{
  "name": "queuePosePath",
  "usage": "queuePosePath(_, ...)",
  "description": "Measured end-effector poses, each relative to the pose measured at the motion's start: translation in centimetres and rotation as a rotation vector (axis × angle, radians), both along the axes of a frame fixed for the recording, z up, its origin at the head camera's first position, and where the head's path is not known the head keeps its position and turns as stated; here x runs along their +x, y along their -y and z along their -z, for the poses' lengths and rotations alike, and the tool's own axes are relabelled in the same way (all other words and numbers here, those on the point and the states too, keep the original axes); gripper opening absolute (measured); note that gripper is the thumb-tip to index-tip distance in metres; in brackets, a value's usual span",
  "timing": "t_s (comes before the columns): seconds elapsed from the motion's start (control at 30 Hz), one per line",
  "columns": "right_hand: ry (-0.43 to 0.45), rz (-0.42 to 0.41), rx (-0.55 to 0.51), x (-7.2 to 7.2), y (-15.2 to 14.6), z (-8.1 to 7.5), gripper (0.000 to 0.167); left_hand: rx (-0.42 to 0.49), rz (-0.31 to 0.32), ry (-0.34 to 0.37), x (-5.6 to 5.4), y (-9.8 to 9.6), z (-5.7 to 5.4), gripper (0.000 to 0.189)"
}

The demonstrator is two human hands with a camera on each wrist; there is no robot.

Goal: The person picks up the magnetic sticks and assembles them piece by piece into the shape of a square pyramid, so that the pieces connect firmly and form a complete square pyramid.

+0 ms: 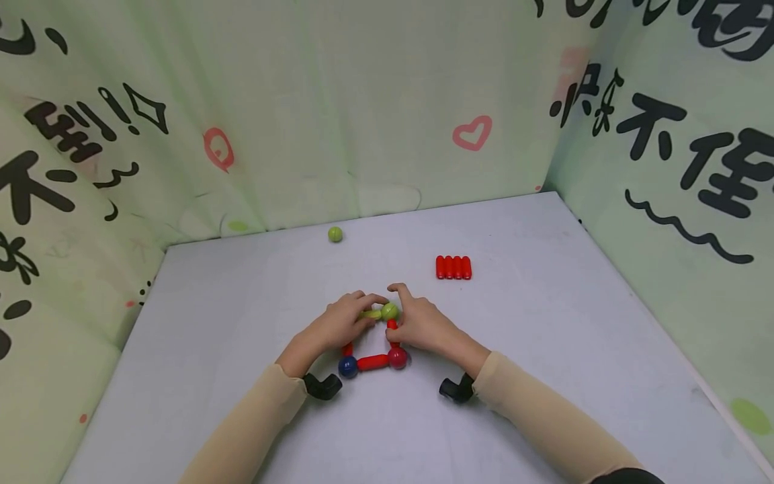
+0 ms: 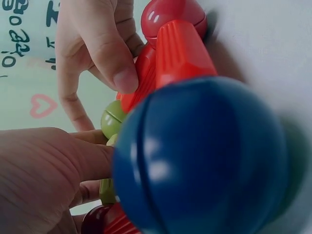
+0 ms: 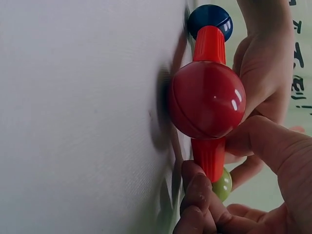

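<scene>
Pale-grn curtains (image 1: pixel 363 101), 3 sides; wht tbl (image 1: pixel 544 289).

A yellow-green rod (image 1: pixel 373 314) is partly hidden, and the left wrist view's bottom edge crops a dark-red ball (image 2: pixel 94 221).

"What clothing shows?"
"Two long, plain beige sleeves (image 1: pixel 248 423)."
"Anything at the cuffs (image 1: pixel 289 384)?"
"A stubby, bent black fitting (image 1: pixel 324 387) beside each; farther up the right sleeve (image 1: pixel 544 411), a black piece (image 1: pixel 627 476)."

Green curtain (image 1: pixel 387 81) — black lettering (image 1: pixel 662 107), pink heart (image 1: pixel 467 146) — around a white table (image 1: pixel 574 302)
</scene>
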State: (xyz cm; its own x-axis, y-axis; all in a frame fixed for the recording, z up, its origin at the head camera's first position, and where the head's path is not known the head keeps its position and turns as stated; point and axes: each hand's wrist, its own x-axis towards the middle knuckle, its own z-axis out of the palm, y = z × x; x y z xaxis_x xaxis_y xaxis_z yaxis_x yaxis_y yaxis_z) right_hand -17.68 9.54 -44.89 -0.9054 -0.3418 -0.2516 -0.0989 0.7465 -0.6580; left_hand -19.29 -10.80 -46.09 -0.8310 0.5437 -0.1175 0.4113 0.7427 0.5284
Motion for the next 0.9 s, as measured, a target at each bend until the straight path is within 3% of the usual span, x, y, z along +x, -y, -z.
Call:
queuePosePath(0.33,-0.007,-0.013,-0.012,-0.2,-0.4,0.1,0.076,-0.011,-0.021,0.005,0.0,0.0,-0.1,0.043)
queuePosePath(0.53,-0.032,-0.001,0.008,-0.7,-1.6,-0.2,0.056,0.004,-0.041,0.007,-0.3,0.5,-0.1,0.030)
queuePosePath(0.67,-0.078,0.058,0.025,-1.6,-3.3,-0.8,0.040,0.027,-0.044,0.028,-0.5,0.7,-0.2,0.024)
queuePosePath(0.9,-0.221,0.174,0.084,-4.3,-7.0,-1.4,0.031,0.022,-0.054,0.043,-0.5,0.7,-0.3,0.021)
